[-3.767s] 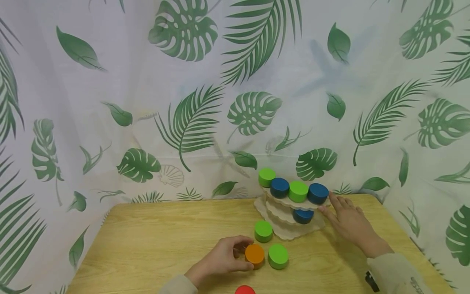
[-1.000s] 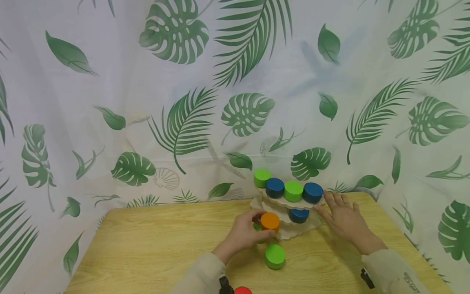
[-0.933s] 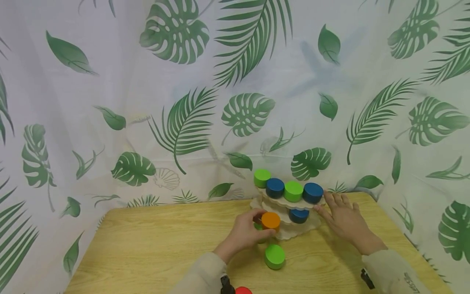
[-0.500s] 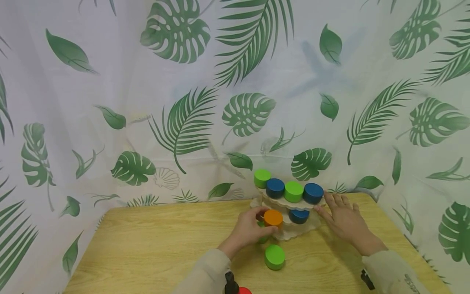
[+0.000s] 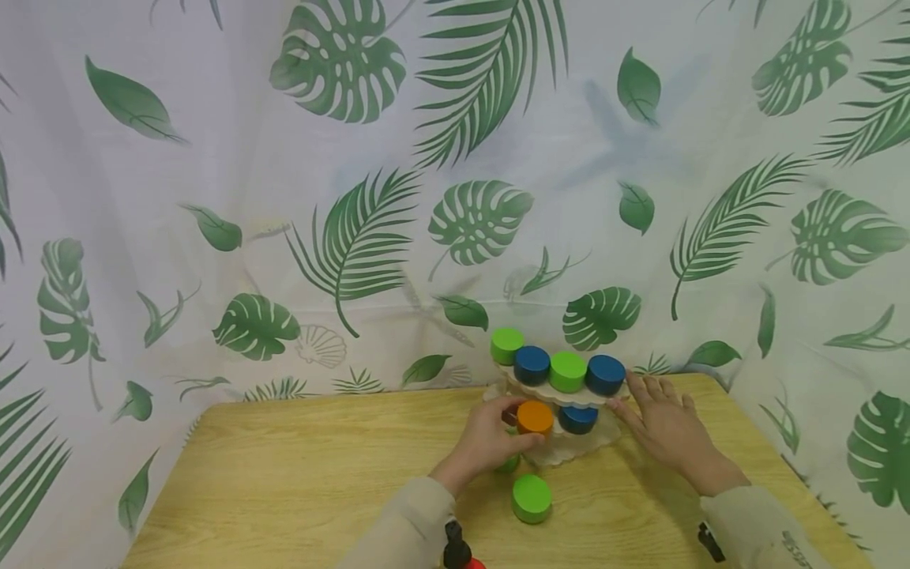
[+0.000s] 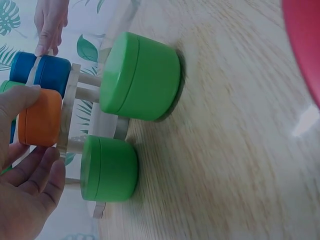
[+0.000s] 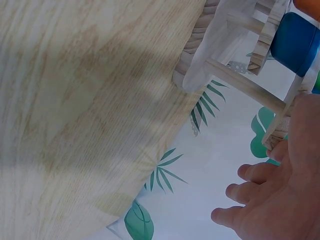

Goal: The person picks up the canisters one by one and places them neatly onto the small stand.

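- Orange short cylinder, smooth, wood or plastic not distinguishable (image 5: 535,417): at the middle tier (image 6: 68,107), just beside a blue short cylinder (image 5: 578,419). Full contact of its base: cannot tell.
- Left hand (image 5: 483,435): I read a thumb-and-finger pinch across the orange cylinder's sides, no wider than the piece.
- Right hand (image 5: 671,431): fingers extended, spread, gripping nothing; tips touch the right end of the top tier (image 5: 586,401).
- Handling, my judgement: keep the piece level, clear the overhanging top tier, ease it down beside its neighbour, release gently; steady light pressure on the right, lest the pale wooden scalloped stand (image 5: 576,450) tip.
- Count: one orange; three blue (two on top (image 5: 532,363), one on middle); four green, two on top (image 5: 568,370), two on the light wood-grain table (image 5: 532,498), one partly behind the left hand; one red round object (image 6: 307,45), cut off by the frame.
- Stand: three tiers.
- Behind: white leaf-print curtain (image 5: 384,150).
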Action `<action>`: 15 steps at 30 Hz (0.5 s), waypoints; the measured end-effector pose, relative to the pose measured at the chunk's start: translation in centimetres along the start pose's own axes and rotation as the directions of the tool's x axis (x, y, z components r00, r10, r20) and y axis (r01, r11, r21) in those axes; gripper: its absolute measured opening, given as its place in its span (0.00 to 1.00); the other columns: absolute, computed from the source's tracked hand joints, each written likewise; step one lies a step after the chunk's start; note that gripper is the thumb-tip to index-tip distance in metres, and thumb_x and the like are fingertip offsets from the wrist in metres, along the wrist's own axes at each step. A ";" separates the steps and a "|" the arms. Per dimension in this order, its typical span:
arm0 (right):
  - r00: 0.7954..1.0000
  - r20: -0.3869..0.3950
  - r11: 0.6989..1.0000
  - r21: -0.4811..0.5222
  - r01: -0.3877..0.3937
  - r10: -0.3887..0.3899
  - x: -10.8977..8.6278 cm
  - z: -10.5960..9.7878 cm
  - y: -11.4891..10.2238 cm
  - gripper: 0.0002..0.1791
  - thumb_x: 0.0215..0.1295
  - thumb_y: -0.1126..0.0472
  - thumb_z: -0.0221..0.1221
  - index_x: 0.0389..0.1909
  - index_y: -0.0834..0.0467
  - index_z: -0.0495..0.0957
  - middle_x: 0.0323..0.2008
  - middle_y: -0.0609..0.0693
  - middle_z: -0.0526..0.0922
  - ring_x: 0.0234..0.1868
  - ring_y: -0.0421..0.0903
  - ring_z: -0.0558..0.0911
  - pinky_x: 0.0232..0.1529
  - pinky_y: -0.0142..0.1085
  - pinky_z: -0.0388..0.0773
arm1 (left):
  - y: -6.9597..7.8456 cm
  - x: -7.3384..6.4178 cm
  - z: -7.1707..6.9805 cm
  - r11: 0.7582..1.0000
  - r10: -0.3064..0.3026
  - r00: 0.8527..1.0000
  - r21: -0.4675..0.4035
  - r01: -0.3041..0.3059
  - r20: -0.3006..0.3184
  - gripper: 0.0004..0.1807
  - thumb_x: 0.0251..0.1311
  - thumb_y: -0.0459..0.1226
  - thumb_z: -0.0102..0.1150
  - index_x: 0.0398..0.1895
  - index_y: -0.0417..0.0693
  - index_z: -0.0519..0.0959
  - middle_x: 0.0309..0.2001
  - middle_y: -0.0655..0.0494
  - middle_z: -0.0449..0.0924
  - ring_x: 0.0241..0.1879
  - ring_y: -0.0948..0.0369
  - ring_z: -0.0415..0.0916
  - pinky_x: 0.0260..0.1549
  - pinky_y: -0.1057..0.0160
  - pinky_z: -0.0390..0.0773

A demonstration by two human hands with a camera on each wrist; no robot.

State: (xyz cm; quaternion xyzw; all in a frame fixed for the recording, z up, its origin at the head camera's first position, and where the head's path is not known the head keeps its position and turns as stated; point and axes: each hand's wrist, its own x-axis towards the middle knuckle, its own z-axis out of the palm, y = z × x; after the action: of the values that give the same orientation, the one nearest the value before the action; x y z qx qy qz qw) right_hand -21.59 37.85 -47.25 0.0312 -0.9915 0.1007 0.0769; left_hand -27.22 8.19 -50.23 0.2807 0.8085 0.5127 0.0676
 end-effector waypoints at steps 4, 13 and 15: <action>1.000 -0.003 1.000 -0.006 0.003 -0.003 0.0 0.1 0.1 0.43 0.84 0.37 0.43 0.80 0.68 0.57 0.73 0.79 0.64 0.73 0.81 0.62 0.64 0.81 0.58 | 0.0 0.2 0.2 1.000 0.004 1.000 -0.007 -0.004 -0.002 0.30 0.60 0.42 0.78 0.64 0.44 0.81 0.53 0.54 0.85 0.48 0.64 0.78 0.48 0.69 0.79; 1.000 -0.004 1.000 0.001 -0.001 0.001 0.1 0.0 0.0 0.43 0.84 0.37 0.42 0.80 0.69 0.57 0.73 0.79 0.64 0.73 0.81 0.62 0.65 0.81 0.58 | 0.3 0.4 0.2 1.000 0.023 1.000 0.007 -0.024 0.004 0.27 0.59 0.40 0.78 0.62 0.44 0.83 0.52 0.55 0.86 0.47 0.62 0.78 0.50 0.65 0.81; 1.000 0.001 1.000 0.004 -0.001 0.001 0.0 0.0 0.0 0.43 0.84 0.37 0.42 0.80 0.69 0.57 0.73 0.79 0.64 0.73 0.82 0.62 0.65 0.81 0.58 | 0.4 0.5 0.2 0.999 0.030 0.999 0.024 -0.030 0.012 0.27 0.58 0.40 0.78 0.61 0.44 0.83 0.50 0.55 0.86 0.47 0.60 0.78 0.48 0.67 0.80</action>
State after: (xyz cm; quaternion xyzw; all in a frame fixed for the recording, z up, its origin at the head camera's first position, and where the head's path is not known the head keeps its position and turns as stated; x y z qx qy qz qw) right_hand -21.62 37.86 -47.19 0.0307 -0.9913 0.1028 0.0765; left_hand -27.43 8.72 -49.90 0.2966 0.8100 0.5022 0.0612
